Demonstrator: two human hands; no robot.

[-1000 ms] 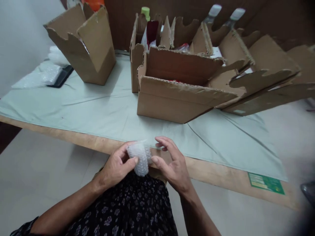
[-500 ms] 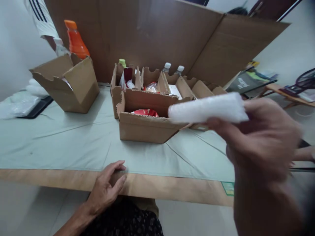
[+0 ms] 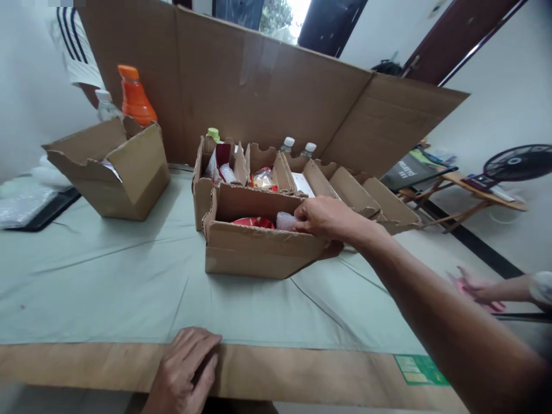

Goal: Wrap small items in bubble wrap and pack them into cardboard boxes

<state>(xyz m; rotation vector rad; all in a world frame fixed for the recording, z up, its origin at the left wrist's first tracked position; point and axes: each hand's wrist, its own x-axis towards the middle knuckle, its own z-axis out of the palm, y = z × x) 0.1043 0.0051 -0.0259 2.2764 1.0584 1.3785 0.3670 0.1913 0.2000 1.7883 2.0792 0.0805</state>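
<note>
My right hand (image 3: 321, 217) reaches into the front cardboard box (image 3: 254, 253), fingers closed on a white bubble-wrap roll (image 3: 285, 221) that shows just above the box wall. Beside the roll in that box lies a red packet (image 3: 255, 222). What is inside the roll, if anything, I cannot see. At the table's front edge rests my left hand (image 3: 186, 365), thumb apart from its loosely bent fingers and nothing in it.
Behind stands a row of cardboard bins holding packets (image 3: 264, 178). A larger cardboard box (image 3: 142, 178) and an orange bottle (image 3: 135, 103) are at left, near bubble wrap (image 3: 19, 201). A tall cardboard panel (image 3: 259, 86) backs the table. At right are another person's hand (image 3: 478, 287) and a fan (image 3: 517, 163).
My right hand has carried the white roll from close to the camera, forward and left, down into the front box. My left hand stays by the table edge. The view has shifted.
</note>
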